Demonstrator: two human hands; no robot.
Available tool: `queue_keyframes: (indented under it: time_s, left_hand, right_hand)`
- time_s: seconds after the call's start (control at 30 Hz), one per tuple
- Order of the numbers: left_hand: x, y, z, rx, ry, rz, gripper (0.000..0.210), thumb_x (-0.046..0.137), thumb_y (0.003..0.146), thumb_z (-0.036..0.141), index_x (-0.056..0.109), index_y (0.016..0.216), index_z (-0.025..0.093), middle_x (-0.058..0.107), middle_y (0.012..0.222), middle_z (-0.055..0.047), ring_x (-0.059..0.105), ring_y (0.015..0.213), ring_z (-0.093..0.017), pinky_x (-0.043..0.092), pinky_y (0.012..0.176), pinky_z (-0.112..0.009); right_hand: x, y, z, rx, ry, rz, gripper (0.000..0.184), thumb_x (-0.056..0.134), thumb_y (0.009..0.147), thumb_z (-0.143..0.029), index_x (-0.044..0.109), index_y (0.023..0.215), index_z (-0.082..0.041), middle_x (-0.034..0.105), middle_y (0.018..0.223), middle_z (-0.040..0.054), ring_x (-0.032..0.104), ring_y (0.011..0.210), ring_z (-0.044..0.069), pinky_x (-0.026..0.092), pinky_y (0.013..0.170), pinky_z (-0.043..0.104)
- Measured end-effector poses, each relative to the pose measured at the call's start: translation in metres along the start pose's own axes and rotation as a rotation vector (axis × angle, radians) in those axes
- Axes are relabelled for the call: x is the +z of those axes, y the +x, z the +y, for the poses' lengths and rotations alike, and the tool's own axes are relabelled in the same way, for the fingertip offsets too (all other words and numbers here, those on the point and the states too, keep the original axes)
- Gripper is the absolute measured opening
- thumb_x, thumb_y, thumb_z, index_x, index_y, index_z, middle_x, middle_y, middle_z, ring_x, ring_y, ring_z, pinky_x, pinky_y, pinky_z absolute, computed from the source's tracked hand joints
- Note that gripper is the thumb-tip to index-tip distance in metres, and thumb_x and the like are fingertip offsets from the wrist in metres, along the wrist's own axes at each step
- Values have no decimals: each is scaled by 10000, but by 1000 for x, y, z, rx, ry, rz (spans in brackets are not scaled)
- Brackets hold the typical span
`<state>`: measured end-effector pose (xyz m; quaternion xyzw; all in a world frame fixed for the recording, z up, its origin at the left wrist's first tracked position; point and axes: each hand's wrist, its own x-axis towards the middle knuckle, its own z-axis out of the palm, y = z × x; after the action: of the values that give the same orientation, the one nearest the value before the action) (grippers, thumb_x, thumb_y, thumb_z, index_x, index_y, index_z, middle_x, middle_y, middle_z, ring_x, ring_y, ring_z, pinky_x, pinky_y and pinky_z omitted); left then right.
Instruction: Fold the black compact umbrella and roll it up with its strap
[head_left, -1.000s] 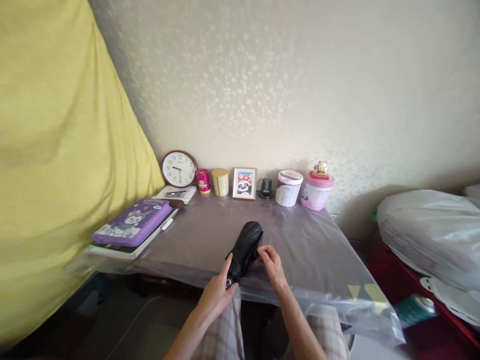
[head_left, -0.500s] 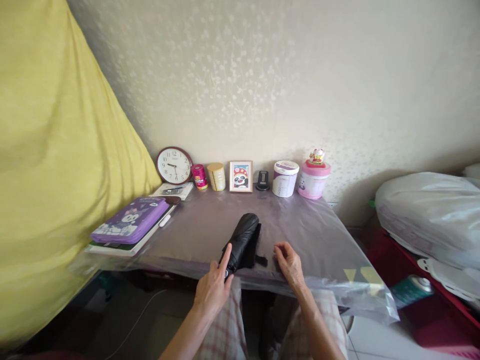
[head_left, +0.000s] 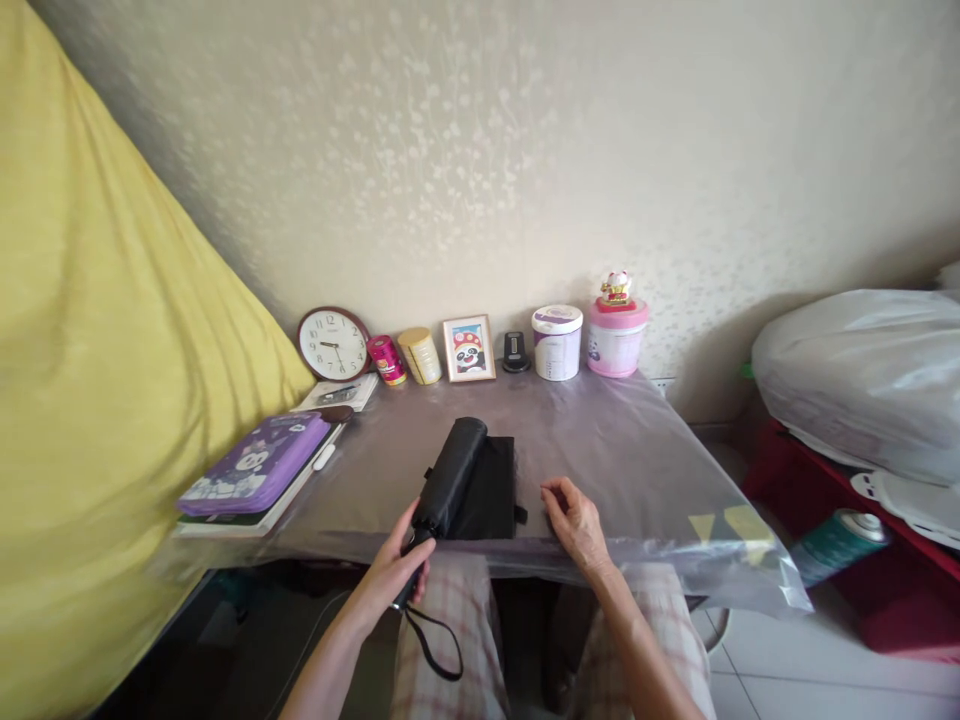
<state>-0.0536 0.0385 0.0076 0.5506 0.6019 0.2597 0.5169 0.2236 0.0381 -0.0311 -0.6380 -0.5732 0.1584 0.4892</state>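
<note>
A folded black umbrella [head_left: 453,470] slants up and away from me over the near part of the table. My left hand [head_left: 401,560] is wrapped round its handle, and a black wrist strap [head_left: 442,660] dangles below. Beside the umbrella a flat black cloth sleeve [head_left: 491,495] lies on the tabletop, with a small tab at its right side. To the right of that sleeve, my right hand [head_left: 574,520] rests at the table's front edge, its fingers curled together and nothing visible in them.
Along the wall stand a clock [head_left: 333,343], a pink can [head_left: 387,360], a yellow-lidded can [head_left: 420,356], a framed panda picture [head_left: 469,349] and two tubs [head_left: 557,345]. A purple case [head_left: 255,465] lies on books at left. A red box [head_left: 802,470] with a plastic-wrapped bundle stands right.
My left hand has shifted down and left, its grip now round the umbrella's handle. The umbrella has moved left, showing more of the cloth sleeve and the strap. My right hand stays about where it was.
</note>
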Motion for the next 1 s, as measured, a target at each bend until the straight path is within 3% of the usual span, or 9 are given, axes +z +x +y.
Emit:
queue_keyframes:
  time_s: [0.13,0.2,0.27,0.37,0.5,0.7,0.8,0.9,1.0]
  left_hand:
    - [-1,-5,0,101,349,196,729,476,836,380,45,1419,310,537,1050,-91,622,703,-167,476,552,-263]
    - [6,-8,1,222,766,357,672,447,855,288,78,1414,347,392,1261,-145,595,939,-255,491,650,-326]
    - [14,-9,1,266,1016,378,710,439,852,197,33,1405,383,265,1370,-155,536,1070,-289,496,696,-339]
    - [21,-5,-2,258,1177,358,775,440,824,101,20,1392,421,146,1448,-143,528,1097,-271,499,695,-300]
    - [13,4,-6,264,1164,351,748,372,835,78,-1,1398,400,155,1446,-161,578,1027,-250,486,668,-289]
    - [-9,11,3,242,1106,328,771,413,800,88,16,1421,314,398,1256,-153,639,811,-194,463,648,-279]
    - [-20,10,12,272,1081,318,731,418,800,112,74,1425,267,436,1204,-124,620,870,-197,466,692,-279]
    - [-31,4,23,348,1025,326,697,404,794,122,125,1417,259,361,1301,-113,566,1012,-207,457,792,-302]
    - [-36,-4,37,465,754,315,644,469,754,164,280,1362,263,350,1339,-89,542,1050,-212,464,802,-302]
  right_hand:
    - [-1,-1,-2,-14,-7,2,223,427,833,-350,590,828,-199,643,701,18,585,614,142,436,599,228]
    - [0,-1,-2,-25,-7,6,218,425,833,-343,589,829,-199,641,704,18,587,624,143,436,609,229]
    - [0,-1,-2,-32,-14,5,215,422,836,-338,587,830,-201,639,706,17,587,632,143,435,619,230]
    - [0,-2,-1,-37,-19,-6,211,414,842,-329,584,834,-203,639,719,17,586,640,144,432,627,231]
    - [1,-2,1,-39,-15,-17,210,407,845,-323,582,850,-207,642,736,24,587,654,152,430,639,237]
    - [2,-3,3,-44,-7,-17,216,390,854,-329,574,849,-215,631,729,23,582,663,164,421,640,252]
    - [2,-3,2,-46,-12,-27,204,394,853,-317,572,846,-217,620,704,11,568,630,153,409,613,244]
    - [1,-3,2,-55,-8,-30,187,400,847,-294,571,845,-216,615,698,4,562,619,145,401,602,235]
    - [1,-2,3,-66,8,-28,180,400,841,-278,568,852,-213,625,730,8,579,654,145,407,617,228]
